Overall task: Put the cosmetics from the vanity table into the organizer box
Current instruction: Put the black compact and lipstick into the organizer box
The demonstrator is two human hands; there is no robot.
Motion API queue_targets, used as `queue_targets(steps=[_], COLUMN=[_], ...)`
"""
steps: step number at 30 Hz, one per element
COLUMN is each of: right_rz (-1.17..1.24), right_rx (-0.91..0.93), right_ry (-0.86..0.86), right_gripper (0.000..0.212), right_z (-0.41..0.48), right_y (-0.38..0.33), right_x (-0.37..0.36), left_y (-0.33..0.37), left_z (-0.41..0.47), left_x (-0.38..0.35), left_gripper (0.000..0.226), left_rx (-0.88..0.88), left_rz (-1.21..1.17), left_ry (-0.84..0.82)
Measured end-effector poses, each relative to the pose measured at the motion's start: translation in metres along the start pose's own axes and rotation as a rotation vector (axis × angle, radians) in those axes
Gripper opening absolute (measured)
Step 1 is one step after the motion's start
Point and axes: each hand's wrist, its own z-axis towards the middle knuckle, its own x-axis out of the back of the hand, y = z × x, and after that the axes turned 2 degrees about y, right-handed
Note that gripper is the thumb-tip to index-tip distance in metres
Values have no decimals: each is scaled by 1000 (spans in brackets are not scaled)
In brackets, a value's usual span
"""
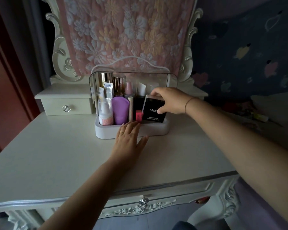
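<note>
A white organizer box (156,128) with a raised clear lid (171,80) stands at the back of the vanity table (57,155). Inside stand several cosmetics: a small spray bottle (104,112), a purple tube (120,110), a thin stick (130,108), a pink-ended lipstick (138,115) and taller bottles behind. My right hand (170,100) grips a black compact case (154,111) at its top edge, tilted in the box's right side. My left hand (129,140) lies flat with straight fingers against the box's front wall, fingertips at the rim below the lipstick.
A small drawer unit (65,103) with a glass knob sits left of the box. A floral cloth (123,34) covers the mirror behind. The table's front drawer knob (143,200) shows below. Dark patterned bedding (247,63) lies to the right.
</note>
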Motion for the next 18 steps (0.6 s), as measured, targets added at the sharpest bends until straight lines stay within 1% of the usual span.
queue_targets(steps=[4, 7, 12, 18], right_rz=[-205, -300, -346, -361], right_rx=[-6, -13, -16, -2], right_ry=[-59, -99, -133, -84], right_gripper=[55, 52, 53, 51], right_z=[8, 15, 20, 23], right_y=[-2, -4, -7, -7], right_x=[20, 22, 9, 4], left_y=[6, 9, 10, 10], left_z=[3, 5, 5, 3], left_x=[-3, -4, -2, 3], left_gripper=[57, 58, 59, 59], left_rx=[-17, -26, -22, -21], left_rz=[5, -2, 5, -3], left_ry=[-13, -9, -4, -4])
